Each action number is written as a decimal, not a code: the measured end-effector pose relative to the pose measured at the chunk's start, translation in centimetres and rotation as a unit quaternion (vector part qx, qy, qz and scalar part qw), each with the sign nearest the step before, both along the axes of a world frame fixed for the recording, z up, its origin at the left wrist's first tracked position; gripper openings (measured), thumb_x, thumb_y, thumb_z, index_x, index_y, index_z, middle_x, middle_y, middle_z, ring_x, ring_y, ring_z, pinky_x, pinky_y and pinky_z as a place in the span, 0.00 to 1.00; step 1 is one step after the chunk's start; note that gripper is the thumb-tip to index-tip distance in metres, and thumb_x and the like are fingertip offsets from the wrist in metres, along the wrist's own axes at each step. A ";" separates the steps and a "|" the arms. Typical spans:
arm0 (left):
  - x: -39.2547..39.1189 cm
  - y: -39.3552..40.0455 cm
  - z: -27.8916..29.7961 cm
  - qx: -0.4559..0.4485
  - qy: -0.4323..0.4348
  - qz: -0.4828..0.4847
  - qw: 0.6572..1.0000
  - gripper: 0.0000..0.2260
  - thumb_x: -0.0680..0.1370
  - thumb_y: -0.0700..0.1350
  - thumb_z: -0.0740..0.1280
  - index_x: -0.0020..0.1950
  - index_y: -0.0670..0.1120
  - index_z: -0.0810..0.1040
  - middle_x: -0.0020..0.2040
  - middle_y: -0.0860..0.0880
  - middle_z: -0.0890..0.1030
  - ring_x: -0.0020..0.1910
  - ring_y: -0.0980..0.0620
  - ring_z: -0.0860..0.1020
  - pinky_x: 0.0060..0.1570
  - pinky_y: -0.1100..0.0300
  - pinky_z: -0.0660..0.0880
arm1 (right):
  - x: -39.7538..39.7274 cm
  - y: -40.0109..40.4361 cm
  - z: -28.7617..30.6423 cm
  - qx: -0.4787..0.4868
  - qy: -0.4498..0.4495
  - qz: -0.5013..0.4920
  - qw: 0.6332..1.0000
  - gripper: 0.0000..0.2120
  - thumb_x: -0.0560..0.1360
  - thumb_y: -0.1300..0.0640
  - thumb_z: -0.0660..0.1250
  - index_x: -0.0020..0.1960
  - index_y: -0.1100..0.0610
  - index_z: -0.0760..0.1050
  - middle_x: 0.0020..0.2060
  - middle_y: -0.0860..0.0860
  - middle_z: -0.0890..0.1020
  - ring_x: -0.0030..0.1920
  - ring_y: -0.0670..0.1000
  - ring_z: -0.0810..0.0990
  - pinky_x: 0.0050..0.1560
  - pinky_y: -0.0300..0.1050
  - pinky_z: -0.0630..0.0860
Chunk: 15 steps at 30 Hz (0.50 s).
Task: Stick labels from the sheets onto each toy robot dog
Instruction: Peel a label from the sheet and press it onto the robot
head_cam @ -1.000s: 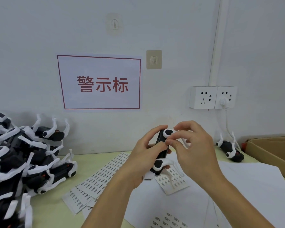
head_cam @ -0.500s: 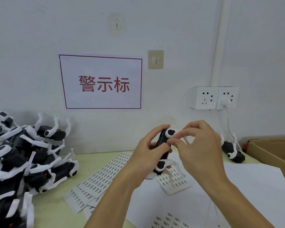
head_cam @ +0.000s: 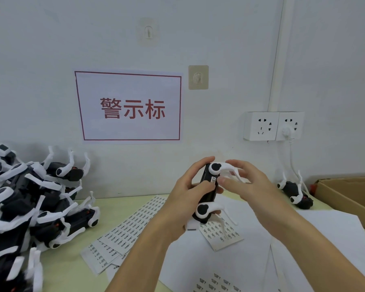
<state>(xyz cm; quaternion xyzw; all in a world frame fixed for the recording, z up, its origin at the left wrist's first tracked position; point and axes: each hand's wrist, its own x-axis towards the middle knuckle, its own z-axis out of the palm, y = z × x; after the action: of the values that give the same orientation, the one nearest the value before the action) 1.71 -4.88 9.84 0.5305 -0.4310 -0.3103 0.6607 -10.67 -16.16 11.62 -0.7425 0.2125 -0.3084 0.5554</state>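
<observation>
Bright, even, diffuse light, no glare. Soft shadow on wall just behind toy dog pile (head_cam: pixel 30 199), left of the red-bordered sign (head_cam: pixel 128 106). Right hand (head_cam: pixel 247 184) slightly motion-blurred below the sign. Wide-angle bend toward frame edges; conduit (head_cam: pixel 277 53) right of sign curves.

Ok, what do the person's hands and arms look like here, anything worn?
Both are bare: the left hand and right hand show no gloves, rings or watch, and both forearms are uncovered to the bottom of the picture, with no sleeve in view.
</observation>
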 end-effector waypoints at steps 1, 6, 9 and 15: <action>0.0 0.0 0.0 -0.005 -0.002 -0.008 1.000 0.22 0.80 0.40 0.65 0.65 0.66 0.76 0.52 0.39 0.83 0.39 0.46 0.81 0.40 0.51 0.81 | -0.1 0.0 0.0 -0.004 0.003 0.027 1.000 0.21 0.70 0.47 0.75 0.61 0.42 0.76 0.57 0.42 0.81 0.56 0.42 0.81 0.50 0.39 0.72; 0.0 0.1 -0.2 -0.019 -0.107 0.008 0.994 0.25 0.73 0.43 0.65 0.65 0.68 0.75 0.44 0.52 0.84 0.40 0.51 0.81 0.45 0.54 0.79 | 0.1 0.1 -0.1 0.027 -0.017 0.072 0.997 0.12 0.75 0.55 0.73 0.58 0.47 0.81 0.52 0.51 0.86 0.54 0.51 0.85 0.57 0.52 0.77; 0.1 0.1 -0.4 -0.021 -0.119 0.007 0.993 0.27 0.72 0.41 0.64 0.65 0.67 0.75 0.46 0.51 0.84 0.39 0.53 0.80 0.44 0.58 0.77 | 0.0 -0.1 -0.1 0.051 -0.023 0.092 0.994 0.11 0.76 0.62 0.71 0.56 0.51 0.83 0.50 0.55 0.86 0.52 0.55 0.85 0.53 0.49 0.78; 0.1 -0.1 -0.8 -0.022 -0.066 -0.014 0.997 0.27 0.73 0.41 0.63 0.67 0.66 0.75 0.44 0.45 0.81 0.40 0.43 0.75 0.41 0.51 0.76 | -0.5 -1.2 -0.1 0.067 -0.005 0.105 0.992 0.09 0.78 0.64 0.68 0.53 0.55 0.85 0.48 0.55 0.86 0.53 0.56 0.85 0.51 0.45 0.78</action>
<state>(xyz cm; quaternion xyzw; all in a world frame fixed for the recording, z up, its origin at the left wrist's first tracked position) 1.86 -4.97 9.04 0.5291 -0.4877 -0.2745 0.6379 -11.15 -17.35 11.57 -0.7203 0.1509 -0.2377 0.6340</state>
